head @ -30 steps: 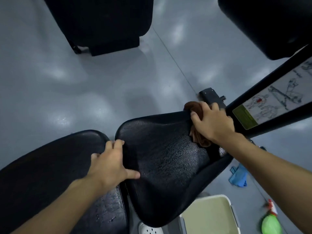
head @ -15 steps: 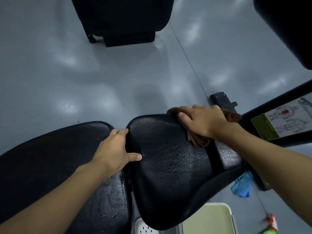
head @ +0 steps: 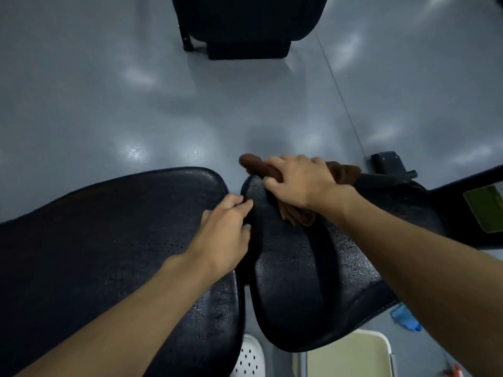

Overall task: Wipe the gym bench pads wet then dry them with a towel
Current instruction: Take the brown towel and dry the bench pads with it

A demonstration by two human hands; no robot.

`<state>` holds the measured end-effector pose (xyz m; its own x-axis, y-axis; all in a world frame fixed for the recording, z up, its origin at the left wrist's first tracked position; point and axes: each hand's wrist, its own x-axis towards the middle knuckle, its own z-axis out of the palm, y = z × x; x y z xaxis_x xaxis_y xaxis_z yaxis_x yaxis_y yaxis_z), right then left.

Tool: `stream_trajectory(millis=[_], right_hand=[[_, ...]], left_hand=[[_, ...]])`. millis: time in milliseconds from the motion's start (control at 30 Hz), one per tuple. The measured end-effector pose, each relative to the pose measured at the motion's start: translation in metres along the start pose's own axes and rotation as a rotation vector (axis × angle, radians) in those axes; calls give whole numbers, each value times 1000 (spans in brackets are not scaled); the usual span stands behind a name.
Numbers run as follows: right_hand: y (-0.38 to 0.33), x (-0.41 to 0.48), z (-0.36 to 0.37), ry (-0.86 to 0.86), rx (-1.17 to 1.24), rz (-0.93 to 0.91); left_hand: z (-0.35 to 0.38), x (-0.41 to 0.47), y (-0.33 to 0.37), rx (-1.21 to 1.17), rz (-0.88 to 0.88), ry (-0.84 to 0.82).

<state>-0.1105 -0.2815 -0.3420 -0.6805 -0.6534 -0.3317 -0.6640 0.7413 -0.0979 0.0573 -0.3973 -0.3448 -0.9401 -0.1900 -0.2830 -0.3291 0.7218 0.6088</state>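
Observation:
Two black bench pads lie below me: a long back pad [head: 95, 240] on the left and a seat pad [head: 294, 281] on the right, both beaded with water. My right hand [head: 299, 183] grips a brown towel [head: 343, 172] and presses it on the seat pad's far edge. The towel sticks out on both sides of the hand. At the gap between the pads, my left hand [head: 226, 232] holds the seat pad's left edge, fingers curled over it.
Another black machine [head: 245, 25] stands on the grey floor ahead. A black frame bar with a label [head: 484, 208] runs off to the right. A blue cloth [head: 405, 319] lies on the floor at right; a pale container [head: 351, 355] and a white perforated item [head: 250, 360] sit below.
My right hand has dragged the towel leftward along the seat pad's far edge. The view has shifted left and tilted. My left hand stays at the seat pad's left edge.

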Motion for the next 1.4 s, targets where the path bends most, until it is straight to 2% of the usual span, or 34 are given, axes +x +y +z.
stream_trajectory(millis=[100, 200, 300, 400, 467, 533, 633, 767, 900, 1133, 1200, 1333, 1400], right_hand=[[-24, 23, -4, -142, -39, -91], [-48, 31, -1, -216, -183, -205], [-61, 13, 10, -143, -299, -365], [-55, -10, 16, -59, -319, -489], [-56, -7, 15, -87, -346, -464], [-65, 4, 14, -153, -336, -343], [-82, -2, 18, -104, -300, -227], [-78, -66, 42, 15, -272, -394], [-82, -61, 48, 127, -340, -321], [-84, -54, 57, 175, -298, -246], [-84, -76, 60, 198, -279, -272], [-78, -125, 84, 340, -281, -484], [-81, -122, 85, 368, -247, -413]], left_hand=[[0, -10, -12, 101, 75, 122], [7, -23, -19, 176, 88, 158], [7, -36, -31, 55, 38, 124], [3, -49, -47, 80, 86, 56], [3, -53, -51, 135, 103, -6], [4, -51, -51, 210, 97, -68], [4, -49, -54, 257, 106, -113], [6, -50, -64, 202, 150, -99], [15, -46, -70, 196, 180, -37], [24, -45, -74, 206, 217, 64], [25, -48, -74, 238, 239, 85], [23, -53, -72, 324, 257, 110], [25, -56, -66, 345, 222, 139]])
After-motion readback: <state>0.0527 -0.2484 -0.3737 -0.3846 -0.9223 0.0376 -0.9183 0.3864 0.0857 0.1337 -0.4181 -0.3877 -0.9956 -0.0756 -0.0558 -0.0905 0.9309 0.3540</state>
